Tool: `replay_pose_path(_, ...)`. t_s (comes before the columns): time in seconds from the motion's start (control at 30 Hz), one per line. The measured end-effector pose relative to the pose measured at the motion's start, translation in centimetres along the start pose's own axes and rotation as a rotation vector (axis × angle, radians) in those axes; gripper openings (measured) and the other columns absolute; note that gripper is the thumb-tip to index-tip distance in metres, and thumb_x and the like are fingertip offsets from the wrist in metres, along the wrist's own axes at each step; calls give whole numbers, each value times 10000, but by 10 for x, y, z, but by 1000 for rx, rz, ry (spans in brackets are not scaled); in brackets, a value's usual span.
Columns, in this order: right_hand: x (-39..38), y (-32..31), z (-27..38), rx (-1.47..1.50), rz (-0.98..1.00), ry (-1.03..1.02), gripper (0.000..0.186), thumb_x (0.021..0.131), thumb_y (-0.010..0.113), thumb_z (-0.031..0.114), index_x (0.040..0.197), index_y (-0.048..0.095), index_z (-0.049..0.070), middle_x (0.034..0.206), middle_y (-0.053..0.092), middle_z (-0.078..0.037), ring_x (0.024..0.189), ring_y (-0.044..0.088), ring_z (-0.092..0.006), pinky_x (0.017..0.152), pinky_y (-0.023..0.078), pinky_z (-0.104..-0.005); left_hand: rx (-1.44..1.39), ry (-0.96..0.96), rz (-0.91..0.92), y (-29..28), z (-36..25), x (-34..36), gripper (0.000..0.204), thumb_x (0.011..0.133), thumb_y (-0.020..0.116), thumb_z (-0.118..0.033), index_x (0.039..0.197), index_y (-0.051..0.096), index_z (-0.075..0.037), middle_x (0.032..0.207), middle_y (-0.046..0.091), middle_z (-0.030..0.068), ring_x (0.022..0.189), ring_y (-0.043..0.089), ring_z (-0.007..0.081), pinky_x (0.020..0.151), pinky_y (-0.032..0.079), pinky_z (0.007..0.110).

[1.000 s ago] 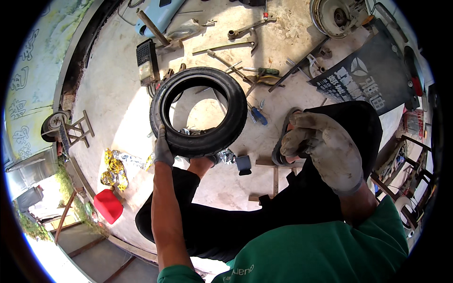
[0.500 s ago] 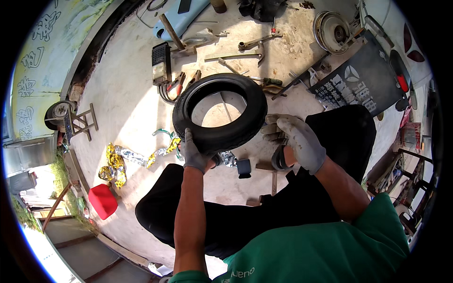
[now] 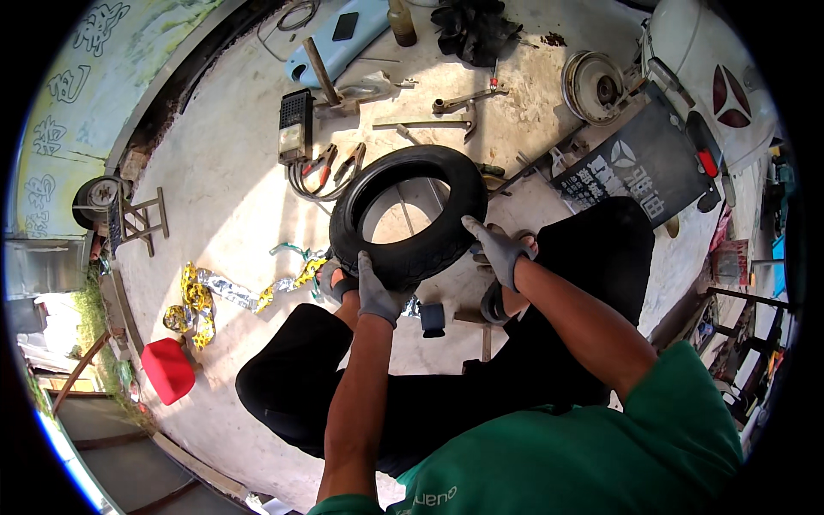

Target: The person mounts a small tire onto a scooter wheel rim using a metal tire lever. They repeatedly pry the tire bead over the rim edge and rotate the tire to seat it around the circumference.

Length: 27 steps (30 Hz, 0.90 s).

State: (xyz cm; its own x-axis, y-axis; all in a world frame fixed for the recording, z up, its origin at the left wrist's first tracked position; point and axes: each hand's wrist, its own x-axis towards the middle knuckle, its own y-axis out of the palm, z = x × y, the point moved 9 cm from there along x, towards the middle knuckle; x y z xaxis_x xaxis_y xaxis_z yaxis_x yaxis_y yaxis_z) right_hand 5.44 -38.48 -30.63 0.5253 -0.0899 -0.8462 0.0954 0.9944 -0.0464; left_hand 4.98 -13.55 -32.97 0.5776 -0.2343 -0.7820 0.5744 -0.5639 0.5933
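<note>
Nearest you, your knees (image 3: 292, 382), in black trousers, are spread above the pale concrete floor (image 3: 257, 429). To the left lie a red container (image 3: 168, 371) and a crumpled gold-and-silver foil strip (image 3: 230, 288); a small dark box (image 3: 433, 319) sits between your feet.

Just beyond, your gloved hands meet the black tyre (image 3: 390, 266), which is in front of you, without a rim in it, its near tread facing you. Your left hand (image 3: 378, 293) grips the near-left part, thumb on the sidewall. Your right hand (image 3: 500, 249) has its thumb at the right edge; you cannot tell from this view whether the fingers close beneath.

The tyre probably handles as moderately heavy, springy rubber: stiff at the beads, more yielding at the sidewalls, hardly fragile. Gloves should help on any dusty or smooth patches. Good holds for you would be opposite sides, fingers under the tread and thumbs on the sidewall.

Farther off, you have the clamp cables (image 3: 322, 167) and grilled black unit (image 3: 294, 129) at left, a hammer (image 3: 316, 64) beyond, and a bare wheel (image 3: 592, 87) at far right.
</note>
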Motion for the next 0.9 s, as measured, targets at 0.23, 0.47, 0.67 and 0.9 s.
replay_pose_path(0.23, 37, 13, -11, 239, -48, 119, 933, 780, 764, 770, 1419, 541, 129, 1337, 624, -82, 1128, 624, -241, 846, 558, -440, 111, 20, -70, -16, 19, 6, 745, 1004, 537, -671, 1597, 391, -245, 1585, 487, 88, 1405, 499, 359, 1148, 348, 643)
replay_pose_path(0.47, 65, 15, -18, 231, 63, 119, 701, 832, 772, 703, 1213, 689, 121, 1110, 727, -56, 953, 693, -214, 790, 599, -402, 192, 140, -195, -28, -35, -1, 683, 1021, 505, -680, 1552, 479, -251, 1589, 496, 15, 1387, 502, 293, 1106, 383, 603)
replay_pose_path(0.67, 69, -11, -2, 65, -87, -114, 920, 831, 831, 609, 1336, 601, -125, 1250, 706, -202, 1144, 687, -255, 973, 559, -350, 271, 265, -225, -33, -85, 20, 569, 1059, 594, -470, 1489, 551, -101, 1490, 597, 114, 1292, 612, 271, 1121, 500, 417)
replay_pose_path(0.9, 7, -4, 81, 270, 40, -470, 680, 921, 814, 407, 1357, 610, -73, 1326, 678, -151, 1166, 664, -200, 1022, 518, -323, 300, 590, -120, 16, -113, -19, 505, 996, 748, -290, 1419, 574, -76, 1339, 664, 104, 1218, 649, 257, 1053, 560, 427)
